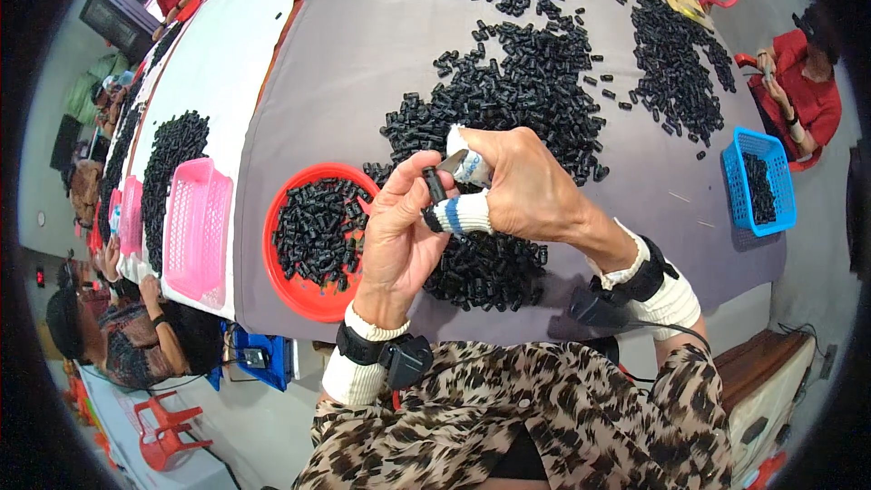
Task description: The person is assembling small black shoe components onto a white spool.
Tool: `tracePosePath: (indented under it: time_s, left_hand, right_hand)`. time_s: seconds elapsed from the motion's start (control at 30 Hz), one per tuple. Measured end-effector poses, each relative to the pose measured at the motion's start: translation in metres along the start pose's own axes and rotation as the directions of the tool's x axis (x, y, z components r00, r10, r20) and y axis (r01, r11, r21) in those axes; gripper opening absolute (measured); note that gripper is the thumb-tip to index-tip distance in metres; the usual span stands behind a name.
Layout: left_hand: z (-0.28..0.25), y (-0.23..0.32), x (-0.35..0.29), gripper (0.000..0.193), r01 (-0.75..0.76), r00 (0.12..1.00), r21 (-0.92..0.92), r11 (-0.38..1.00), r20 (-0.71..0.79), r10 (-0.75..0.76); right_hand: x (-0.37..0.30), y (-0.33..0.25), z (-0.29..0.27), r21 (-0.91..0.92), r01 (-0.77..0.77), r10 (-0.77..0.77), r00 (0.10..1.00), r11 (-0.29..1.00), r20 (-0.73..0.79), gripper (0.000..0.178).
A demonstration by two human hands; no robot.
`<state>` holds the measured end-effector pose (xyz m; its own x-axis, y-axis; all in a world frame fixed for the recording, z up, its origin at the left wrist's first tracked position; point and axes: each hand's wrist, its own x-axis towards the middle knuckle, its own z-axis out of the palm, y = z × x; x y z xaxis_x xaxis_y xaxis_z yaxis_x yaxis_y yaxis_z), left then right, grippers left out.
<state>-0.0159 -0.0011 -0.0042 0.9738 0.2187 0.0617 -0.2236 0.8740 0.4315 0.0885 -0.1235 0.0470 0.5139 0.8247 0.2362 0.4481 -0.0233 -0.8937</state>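
On the near table [313, 91], a heap of small pieces [508, 95] lies beyond the hands and stretches in under them toward the near edge. A single piece [435, 186] is in the left hand [399, 245], just left of the right hand [535, 186]. Left of both stands a basin [277, 283], more pieces inside. Another heap [676, 68] lies far right; nearer on that side sits a basket [782, 186] holding pieces, with a person [803, 95] beyond it. Farther left, a second table [231, 63] bears a heap [177, 159] behind a tray [223, 249].
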Motion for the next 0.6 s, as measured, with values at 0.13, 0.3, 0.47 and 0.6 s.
tracePosePath:
  time_s: [0.13,0.3,0.47,0.6]
  left_hand:
    - [-0.004,0.006,-0.004,0.028,-0.013,1.0,-0.064,0.998,-0.023,0.012]
    - [-0.006,0.015,-0.009,0.03,-0.051,0.998,-0.025,0.998,0.018,0.052]
    - [-0.003,0.016,-0.01,0.031,-0.095,0.994,0.082,0.992,-0.049,0.099]
    - [-0.005,0.016,-0.008,0.031,-0.098,0.992,0.111,0.989,-0.068,0.106]
  right_hand:
    - [0.006,-0.011,0.006,0.018,-0.003,0.002,1.0,1.0,0.026,0.032]
    - [0.013,-0.007,0.014,-0.005,0.019,-0.019,0.998,1.0,0.055,0.031]
    - [0.014,-0.001,0.018,-0.005,0.035,-0.035,0.999,0.999,0.033,0.031]
    - [0.012,0.0,0.019,-0.021,0.03,-0.03,0.999,0.999,0.017,0.029]
